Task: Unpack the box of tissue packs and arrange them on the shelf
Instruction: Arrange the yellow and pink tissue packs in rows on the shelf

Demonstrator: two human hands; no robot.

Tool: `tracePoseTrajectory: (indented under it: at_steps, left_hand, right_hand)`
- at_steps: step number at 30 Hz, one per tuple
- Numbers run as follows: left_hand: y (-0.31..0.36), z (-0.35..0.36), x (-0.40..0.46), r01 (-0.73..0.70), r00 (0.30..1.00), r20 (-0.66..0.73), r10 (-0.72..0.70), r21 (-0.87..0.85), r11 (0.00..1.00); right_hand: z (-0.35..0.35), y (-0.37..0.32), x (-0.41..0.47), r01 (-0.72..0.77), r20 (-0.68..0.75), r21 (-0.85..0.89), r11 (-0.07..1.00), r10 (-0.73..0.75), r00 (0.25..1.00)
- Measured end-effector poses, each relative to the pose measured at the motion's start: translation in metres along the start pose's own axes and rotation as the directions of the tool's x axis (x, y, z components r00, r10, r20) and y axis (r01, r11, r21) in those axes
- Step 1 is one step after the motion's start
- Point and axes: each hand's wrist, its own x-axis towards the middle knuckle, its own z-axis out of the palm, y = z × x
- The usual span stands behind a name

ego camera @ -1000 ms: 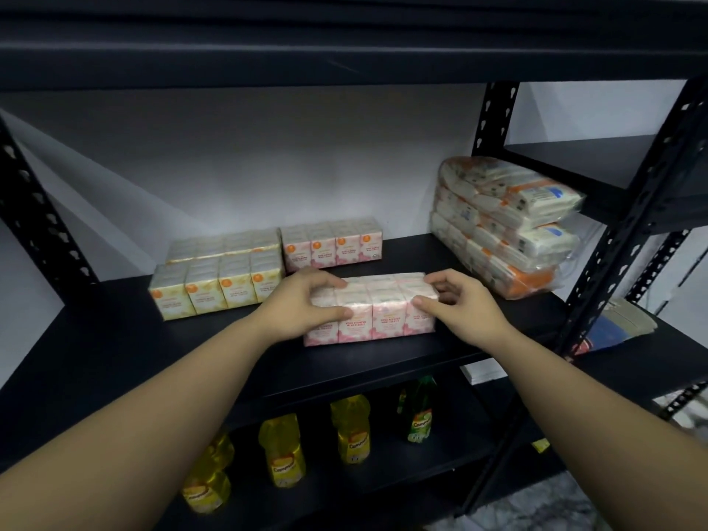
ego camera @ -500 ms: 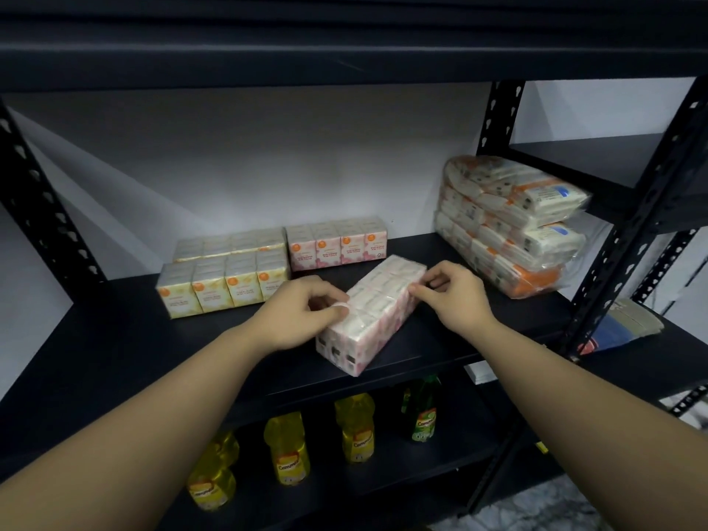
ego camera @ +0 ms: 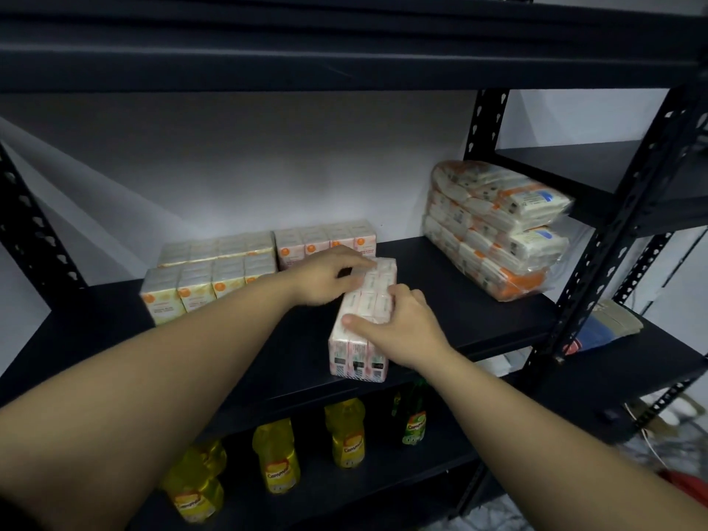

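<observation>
Both hands are on the pink tissue pack (ego camera: 362, 320), which lies flat on the middle shelf (ego camera: 479, 312) with its long side running front to back and its barcode end facing out at the front lip. The left hand (ego camera: 325, 279) curls over the far end, fingers wrapped across the top corner; the right hand (ego camera: 398, 331) grips the near half, thumb lying across the top and fingers hooked down the right side. So neither hand is loose: both hold the same pack.

Just behind it stands the row of pink packs (ego camera: 325, 239) against the wall, and to the left the yellow packs (ego camera: 208, 277), two rows deep. The far end of the held pack looks close to that back row; I cannot tell whether they touch.

To do this well, I'd say slide it rather than lift it, keep it square to the wall, and bring it snug against its neighbours. The near end sits right at the shelf's edge, so a push back looks safer than a pull. The big wrapped bundle (ego camera: 494, 228) on the right is well apart, and the oil bottles (ego camera: 346, 433) stand on the shelf below.
</observation>
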Motion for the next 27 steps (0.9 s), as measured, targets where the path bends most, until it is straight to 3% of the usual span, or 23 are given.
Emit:
tracePoseTrajectory:
  at_steps: [3,5,12,20,27]
  left_hand:
    - [0.006,0.005,0.019,0.0,0.993,0.121,-0.004,0.03,1.0]
    - [0.003,0.01,0.023,0.012,0.992,0.123,-0.014,0.017,1.0]
    - [-0.024,0.014,-0.004,0.058,0.998,0.001,-0.059,0.121,0.991]
    - [-0.034,0.023,-0.05,0.022,0.975,-0.223,0.001,0.1,0.995]
    - [-0.029,0.041,-0.068,0.072,0.916,-0.397,-0.058,0.02,0.997]
  right_hand:
    - [0.006,-0.003,-0.004,-0.01,-0.009,-0.048,0.999,0.01,1.0]
    - [0.002,0.002,-0.004,-0.008,-0.012,-0.043,0.999,0.007,1.0]
    - [-0.048,0.038,0.013,-0.067,0.01,-0.027,0.997,0.068,0.998]
    - [-0.071,0.062,0.059,-0.085,-0.071,0.048,0.995,0.088,0.994]
    - [-0.056,0.051,0.089,0.078,-0.176,-0.041,0.996,-0.084,0.981]
